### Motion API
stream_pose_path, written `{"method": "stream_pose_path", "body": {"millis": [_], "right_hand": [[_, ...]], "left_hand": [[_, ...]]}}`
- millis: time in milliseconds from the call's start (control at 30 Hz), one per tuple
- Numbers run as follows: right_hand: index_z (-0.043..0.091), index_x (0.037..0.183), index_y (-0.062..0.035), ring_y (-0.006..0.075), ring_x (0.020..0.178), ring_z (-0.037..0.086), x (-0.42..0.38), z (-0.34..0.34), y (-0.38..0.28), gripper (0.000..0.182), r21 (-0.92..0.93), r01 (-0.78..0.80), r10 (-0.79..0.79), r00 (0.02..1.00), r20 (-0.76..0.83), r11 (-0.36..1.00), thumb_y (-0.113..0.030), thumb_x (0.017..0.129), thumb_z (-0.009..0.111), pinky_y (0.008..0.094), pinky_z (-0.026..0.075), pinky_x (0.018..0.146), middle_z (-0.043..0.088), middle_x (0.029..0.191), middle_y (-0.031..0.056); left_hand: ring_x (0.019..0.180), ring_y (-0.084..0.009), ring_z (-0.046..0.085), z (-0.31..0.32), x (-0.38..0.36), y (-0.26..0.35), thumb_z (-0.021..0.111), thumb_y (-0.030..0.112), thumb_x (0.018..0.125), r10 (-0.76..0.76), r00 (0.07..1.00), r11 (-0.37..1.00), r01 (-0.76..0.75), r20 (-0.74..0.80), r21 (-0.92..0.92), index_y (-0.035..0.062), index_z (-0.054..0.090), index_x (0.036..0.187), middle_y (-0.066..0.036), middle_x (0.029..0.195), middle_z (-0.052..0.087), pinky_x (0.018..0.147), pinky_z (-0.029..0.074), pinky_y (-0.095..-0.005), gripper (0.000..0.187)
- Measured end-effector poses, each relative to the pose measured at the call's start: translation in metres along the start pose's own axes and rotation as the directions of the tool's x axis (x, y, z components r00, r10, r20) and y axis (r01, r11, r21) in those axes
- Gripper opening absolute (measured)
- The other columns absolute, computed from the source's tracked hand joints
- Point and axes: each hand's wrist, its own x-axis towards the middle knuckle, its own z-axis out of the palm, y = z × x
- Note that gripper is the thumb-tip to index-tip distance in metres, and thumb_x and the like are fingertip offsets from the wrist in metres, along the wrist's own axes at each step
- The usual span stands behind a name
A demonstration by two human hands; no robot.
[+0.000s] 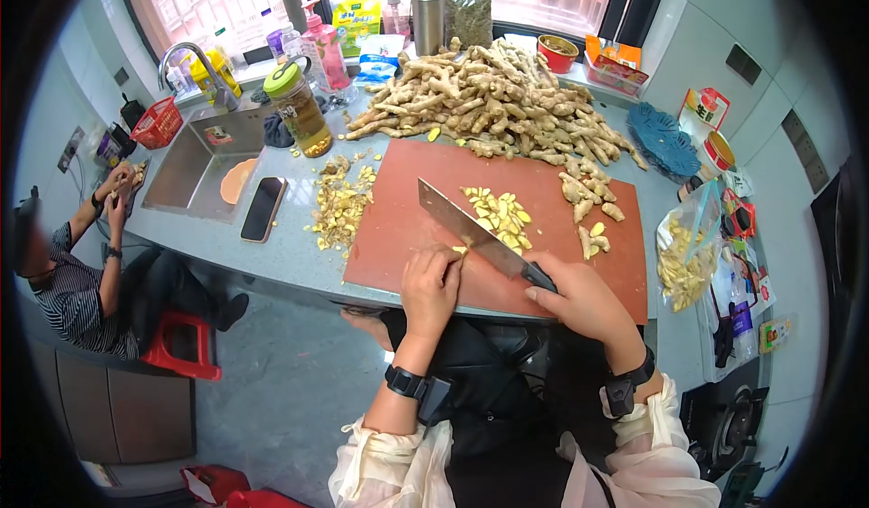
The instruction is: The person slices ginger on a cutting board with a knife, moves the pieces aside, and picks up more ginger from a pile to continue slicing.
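My right hand (572, 296) is wrapped round the black handle of a cleaver (472, 235), whose broad blade reaches up and left over the reddish-brown cutting board (398, 191). Beside the blade's lower left side, my left hand (430, 282) has its fingers bent together on a small piece of ginger (460, 250) at the board's front part. Sliced ginger (500, 217) lies just behind the blade. Whole ginger pieces (593, 237) rest on the board's right part, and a large heap of ginger (498, 101) rises behind it.
Ginger scraps (342, 205) and a phone (263, 209) lie left of the board, near a sink (181, 178) and a lidded jar (303, 119). At right is a bag of ginger (688, 255). Another person (81, 273) sits at far left on a red stool (181, 341).
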Motion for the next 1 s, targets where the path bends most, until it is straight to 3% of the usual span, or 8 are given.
{"method": "stream_pose_path", "body": {"millis": [200,300,367,800,1000], "right_hand": [[0.058,0.122,-0.0062,0.0471,0.093,0.067,0.000,0.002,0.001,0.033,-0.025,0.023,-0.022,0.999,0.036,0.999,-0.021,0.095,0.068,0.0533,0.051,0.078,0.070,0.094,0.0254],[0.059,0.129,-0.0038,0.0430,0.098,0.070,0.001,0.001,0.001,0.039,-0.089,-0.031,0.038,0.996,0.076,0.996,-0.018,0.094,0.070,0.0458,0.053,0.084,0.071,0.103,0.0246],[0.058,0.120,-0.0059,0.0473,0.094,0.067,0.002,0.003,0.001,0.031,-0.095,-0.001,0.006,0.999,0.045,0.995,-0.021,0.095,0.068,0.0546,0.051,0.079,0.070,0.096,0.0260],[0.057,0.113,-0.0037,0.0480,0.093,0.066,0.034,0.025,0.005,0.028,-0.170,0.019,-0.009,0.998,0.059,0.985,-0.026,0.097,0.066,0.0560,0.051,0.080,0.069,0.095,0.0255],[0.058,0.113,-0.0028,0.0482,0.095,0.066,0.023,0.014,0.006,0.031,-0.057,0.006,-0.005,1.000,0.016,0.998,-0.027,0.096,0.067,0.0547,0.050,0.079,0.069,0.096,0.0274]], "left_hand": [[0.092,-0.0292,0.066,0.000,-0.001,-0.002,0.078,0.007,0.084,-0.003,1.000,1.000,0.003,-0.008,0.005,0.0065,0.071,0.094,-0.007,0.100,0.071,0.082,0.051,-0.0405,0.011],[0.092,-0.0291,0.066,0.000,0.000,0.000,0.078,0.007,0.084,-0.008,1.000,1.000,0.008,-0.005,0.005,0.0066,0.071,0.094,-0.007,0.100,0.071,0.082,0.051,-0.0405,0.011],[0.093,-0.0291,0.066,0.000,0.001,-0.001,0.078,0.007,0.084,-0.014,1.000,1.000,0.014,-0.002,0.000,0.0066,0.072,0.094,-0.007,0.100,0.071,0.082,0.051,-0.0405,0.011],[0.091,-0.0277,0.065,-0.001,0.001,-0.001,0.077,0.008,0.085,-0.008,1.000,1.000,0.008,0.019,0.011,0.0080,0.071,0.093,-0.005,0.100,0.071,0.080,0.050,-0.0403,0.011],[0.090,-0.0276,0.064,0.001,0.000,-0.002,0.077,0.008,0.085,-0.006,1.000,1.000,0.006,0.007,0.017,0.0082,0.071,0.093,-0.005,0.100,0.071,0.079,0.049,-0.0398,0.011]]}}
